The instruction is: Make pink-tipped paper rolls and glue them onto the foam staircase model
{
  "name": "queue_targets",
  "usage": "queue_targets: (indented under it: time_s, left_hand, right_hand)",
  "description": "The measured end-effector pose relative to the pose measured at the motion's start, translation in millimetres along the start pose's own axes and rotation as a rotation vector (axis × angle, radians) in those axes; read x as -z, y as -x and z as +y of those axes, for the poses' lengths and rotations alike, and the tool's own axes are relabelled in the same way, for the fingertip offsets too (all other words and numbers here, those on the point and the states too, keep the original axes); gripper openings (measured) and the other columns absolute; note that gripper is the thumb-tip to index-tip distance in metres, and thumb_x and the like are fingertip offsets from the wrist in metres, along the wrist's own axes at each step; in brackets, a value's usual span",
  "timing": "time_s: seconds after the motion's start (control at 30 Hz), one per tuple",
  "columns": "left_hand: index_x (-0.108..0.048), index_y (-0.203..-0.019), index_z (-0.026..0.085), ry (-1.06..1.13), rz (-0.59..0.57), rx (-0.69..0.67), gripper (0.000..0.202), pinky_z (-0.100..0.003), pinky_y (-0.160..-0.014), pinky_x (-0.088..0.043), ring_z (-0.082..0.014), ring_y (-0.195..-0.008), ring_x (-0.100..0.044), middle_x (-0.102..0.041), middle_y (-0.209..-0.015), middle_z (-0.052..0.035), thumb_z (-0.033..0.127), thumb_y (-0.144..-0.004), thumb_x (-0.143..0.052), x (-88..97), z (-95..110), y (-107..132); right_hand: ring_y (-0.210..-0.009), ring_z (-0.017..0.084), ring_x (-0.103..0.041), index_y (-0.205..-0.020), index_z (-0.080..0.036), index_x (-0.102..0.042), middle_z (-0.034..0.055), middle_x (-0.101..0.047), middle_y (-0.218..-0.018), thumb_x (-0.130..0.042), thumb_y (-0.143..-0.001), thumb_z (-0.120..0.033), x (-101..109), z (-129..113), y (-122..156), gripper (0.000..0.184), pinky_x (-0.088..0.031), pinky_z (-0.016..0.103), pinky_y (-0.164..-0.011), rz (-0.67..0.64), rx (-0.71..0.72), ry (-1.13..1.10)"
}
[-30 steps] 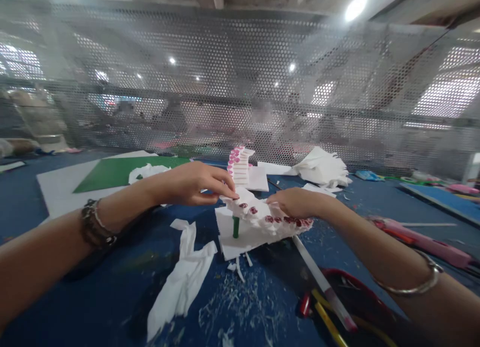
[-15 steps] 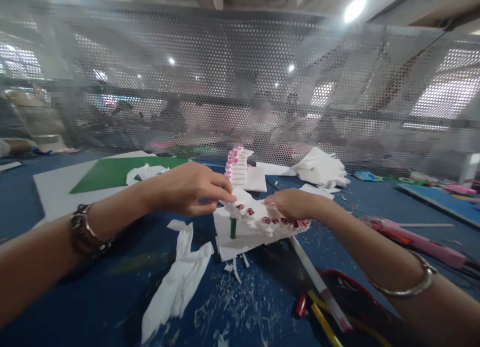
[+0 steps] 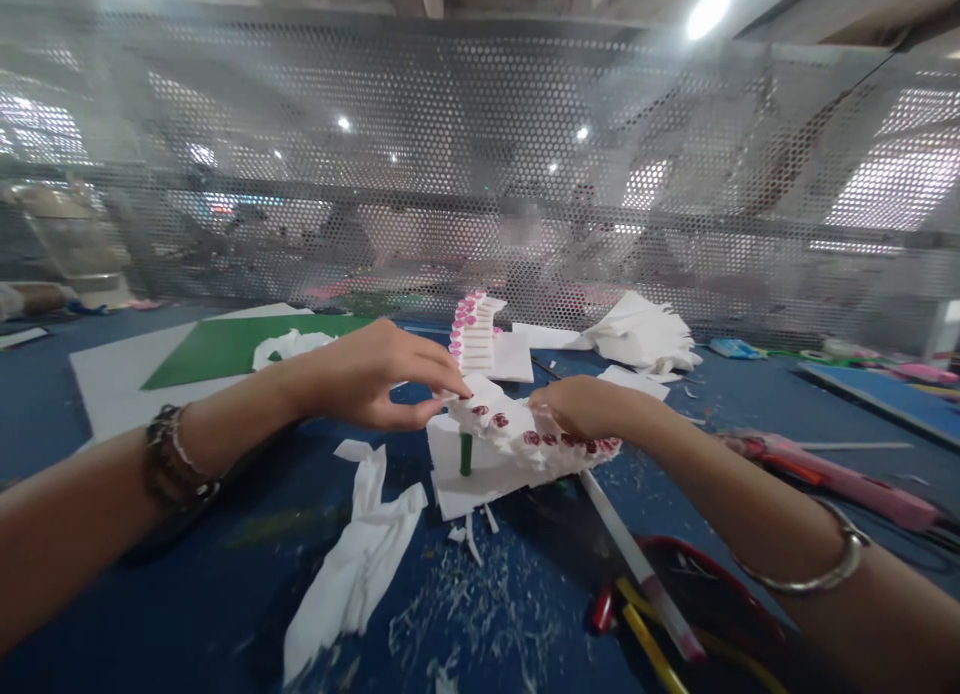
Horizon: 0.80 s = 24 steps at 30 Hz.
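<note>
A folded white paper strip with dark red dots [image 3: 525, 436] stands over a white sheet on a short green stick [image 3: 466, 454]. My left hand [image 3: 382, 374] pinches the strip's left end with thumb and fingertips. My right hand [image 3: 589, 406] is closed on its right part, fingers curled over the top. Behind them stands a stack of white folded pieces with pink dots [image 3: 476, 334]. I wear a beaded bracelet on the left wrist and a metal bangle on the right.
Crumpled white tissue [image 3: 360, 559] and paper scraps lie on the blue table in front. A white pen [image 3: 637, 564] and yellow pencils lie by a red-rimmed thing at lower right. A green sheet [image 3: 240, 342], more tissue [image 3: 641, 336] and a perforated metal screen stand behind.
My hands and the strip have hardly moved; the left fingertips have shifted slightly on the strip's left end.
</note>
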<state>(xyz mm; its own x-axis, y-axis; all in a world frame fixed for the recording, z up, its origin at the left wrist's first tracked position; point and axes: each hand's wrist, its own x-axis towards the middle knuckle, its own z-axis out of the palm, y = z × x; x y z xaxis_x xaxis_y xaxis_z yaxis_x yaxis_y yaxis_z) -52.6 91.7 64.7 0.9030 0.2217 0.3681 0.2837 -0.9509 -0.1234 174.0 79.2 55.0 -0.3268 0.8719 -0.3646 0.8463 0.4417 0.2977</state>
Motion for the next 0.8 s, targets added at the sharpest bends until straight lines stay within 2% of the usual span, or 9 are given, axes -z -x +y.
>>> queue_targets:
  time_s: [0.2, 0.5, 0.7, 0.8]
  left_hand:
    - [-0.061, -0.089, 0.023, -0.096, -0.031, -0.020, 0.026, -0.020, -0.054, -0.037, -0.0087, -0.060, -0.057, -0.065, -0.097, -0.0009, 0.017, -0.071, -0.043, -2.9, 3.3, -1.8]
    - [-0.060, -0.089, 0.024, -0.119, -0.089, 0.027, 0.026, -0.021, -0.053, -0.034, -0.0060, -0.050, -0.048, -0.060, -0.106, -0.0008, 0.017, -0.069, -0.045, 1.3, 6.8, -3.5]
    - [-0.061, -0.085, 0.021, -0.017, -0.018, 0.028, 0.021, -0.019, -0.058, -0.037, -0.0080, -0.061, -0.056, -0.063, -0.098, -0.0012, 0.018, -0.071, -0.045, -2.5, 5.1, -4.8]
    - [-0.060, -0.082, 0.020, 0.058, 0.013, 0.083, 0.017, -0.016, -0.063, -0.038, -0.0072, -0.068, -0.059, -0.063, -0.095, -0.0005, 0.018, -0.074, -0.045, -4.9, 5.4, -6.9]
  right_hand:
    - [-0.098, 0.026, -0.055, -0.107, -0.008, -0.053, 0.0166, -0.060, -0.104, -0.048, -0.067, -0.001, 0.6, 0.5, 0.1, 0.041, -0.036, 0.027, -0.069, -0.002, 0.000, -0.007]
    - [-0.090, 0.024, -0.058, -0.101, -0.010, -0.056, 0.0142, -0.062, -0.099, -0.045, -0.069, -0.003, -0.7, 0.8, -0.7, 0.034, -0.037, 0.027, -0.066, 0.000, -0.012, -0.020]
    - [-0.091, 0.023, -0.057, -0.103, -0.013, -0.055, 0.0136, -0.062, -0.099, -0.046, -0.070, -0.004, 0.0, 0.5, 0.5, 0.036, -0.038, 0.026, -0.066, 0.011, -0.016, -0.019]
    - [-0.086, 0.022, -0.059, -0.102, -0.012, -0.055, 0.0137, -0.063, -0.095, -0.047, -0.067, -0.003, 0.2, 0.1, 0.5, 0.037, -0.038, 0.025, -0.064, -0.003, -0.027, -0.006]
